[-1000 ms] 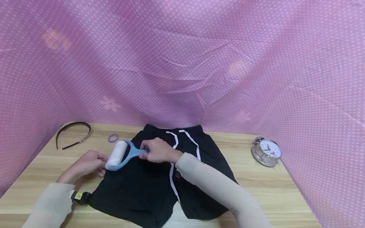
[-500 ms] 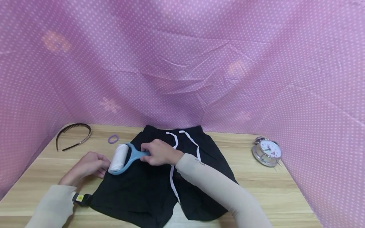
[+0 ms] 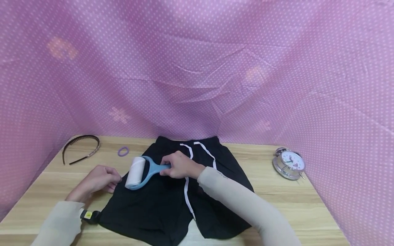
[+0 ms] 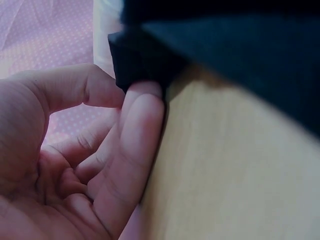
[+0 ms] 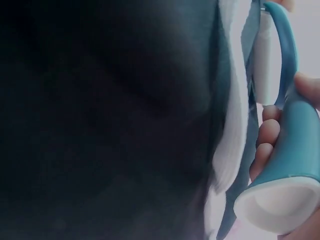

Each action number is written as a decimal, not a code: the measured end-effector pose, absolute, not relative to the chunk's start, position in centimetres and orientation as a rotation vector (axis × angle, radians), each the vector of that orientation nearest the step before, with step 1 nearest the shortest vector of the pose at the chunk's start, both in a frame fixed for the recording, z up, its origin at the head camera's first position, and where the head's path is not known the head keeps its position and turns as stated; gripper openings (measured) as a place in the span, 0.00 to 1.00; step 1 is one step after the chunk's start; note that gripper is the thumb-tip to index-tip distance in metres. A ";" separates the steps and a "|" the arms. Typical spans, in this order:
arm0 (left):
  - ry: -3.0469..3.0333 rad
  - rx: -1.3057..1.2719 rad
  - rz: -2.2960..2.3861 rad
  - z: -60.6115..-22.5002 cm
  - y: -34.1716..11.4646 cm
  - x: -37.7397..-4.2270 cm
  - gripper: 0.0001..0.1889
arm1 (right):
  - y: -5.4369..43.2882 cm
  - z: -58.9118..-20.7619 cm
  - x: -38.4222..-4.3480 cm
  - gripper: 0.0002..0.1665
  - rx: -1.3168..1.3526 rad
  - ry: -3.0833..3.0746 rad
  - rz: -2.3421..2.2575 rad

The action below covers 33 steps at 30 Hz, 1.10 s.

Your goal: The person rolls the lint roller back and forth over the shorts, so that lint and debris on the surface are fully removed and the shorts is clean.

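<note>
A pair of black shorts (image 3: pixel 147 208) with white drawstrings lies spread on the wooden table. My right hand (image 3: pixel 181 165) grips the blue handle of a lint roller (image 3: pixel 135 173), whose white roll rests on the left part of the shorts. In the right wrist view, fingers curl round the blue handle (image 5: pixel 302 142) with its pale end toward the camera. My left hand (image 3: pixel 100 181) pinches the left edge of the shorts between thumb and fingers, and in the left wrist view a fold of black cloth (image 4: pixel 142 60) sits at the fingertips.
A dark headband (image 3: pixel 80 148) lies at the back left of the table (image 3: pixel 292 208), with a purple hair ring (image 3: pixel 123 151) beside it. A silver alarm clock (image 3: pixel 289 163) stands at the right. Pink dotted cloth (image 3: pixel 197 68) hangs round the back and sides.
The lint roller has moved to the right in my right hand, away from the left edge of the shorts. My left hand keeps its pinch on the edge and has shifted slightly right.
</note>
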State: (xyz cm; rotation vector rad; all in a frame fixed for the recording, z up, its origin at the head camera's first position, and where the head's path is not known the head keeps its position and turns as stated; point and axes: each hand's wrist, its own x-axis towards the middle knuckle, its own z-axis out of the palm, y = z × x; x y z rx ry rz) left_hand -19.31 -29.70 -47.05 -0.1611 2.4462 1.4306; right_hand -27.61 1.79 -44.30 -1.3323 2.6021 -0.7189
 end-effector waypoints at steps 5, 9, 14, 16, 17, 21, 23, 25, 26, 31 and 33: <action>2.451 -0.203 1.424 -47.1 -29.5 -19.3 0.09 | 2.9 -44.5 -27.7 0.06 -1.263 2.566 -0.801; 2.441 -0.204 1.435 -47.2 -29.5 -19.2 0.09 | 3.9 -44.9 -27.9 0.05 -1.204 2.530 -0.851; 2.421 -0.213 1.451 -47.2 -29.5 -19.2 0.08 | 4.9 -45.2 -28.1 0.04 -1.181 2.509 -0.889; 2.415 -0.224 1.452 -47.2 -29.5 -19.2 0.09 | 5.1 -45.3 -28.1 0.04 -1.180 2.511 -0.889; 2.415 -0.226 1.450 -47.2 -29.5 -19.2 0.09 | 5.2 -45.3 -28.1 0.04 -1.179 2.514 -0.886; 2.412 -0.234 1.440 -47.2 -29.5 -19.4 0.09 | 5.6 -45.1 -28.1 0.04 -1.179 2.520 -0.867; 2.413 -0.234 1.436 -47.2 -29.6 -19.4 0.09 | 5.7 -45.0 -28.1 0.04 -1.180 2.518 -0.857; 2.413 -0.237 1.434 -47.2 -29.6 -19.4 0.09 | 5.9 -44.9 -28.0 0.04 -1.179 2.517 -0.849; 2.415 -0.239 1.433 -47.2 -29.6 -19.4 0.09 | 6.0 -44.9 -28.0 0.04 -1.179 2.517 -0.847; 2.413 -0.235 1.436 -47.1 -29.6 -19.4 0.09 | 6.6 -44.8 -28.0 0.03 -1.136 2.501 -0.860; 2.411 -0.232 1.440 -47.1 -29.6 -19.4 0.09 | 6.8 -44.8 -28.0 0.03 -1.123 2.498 -0.864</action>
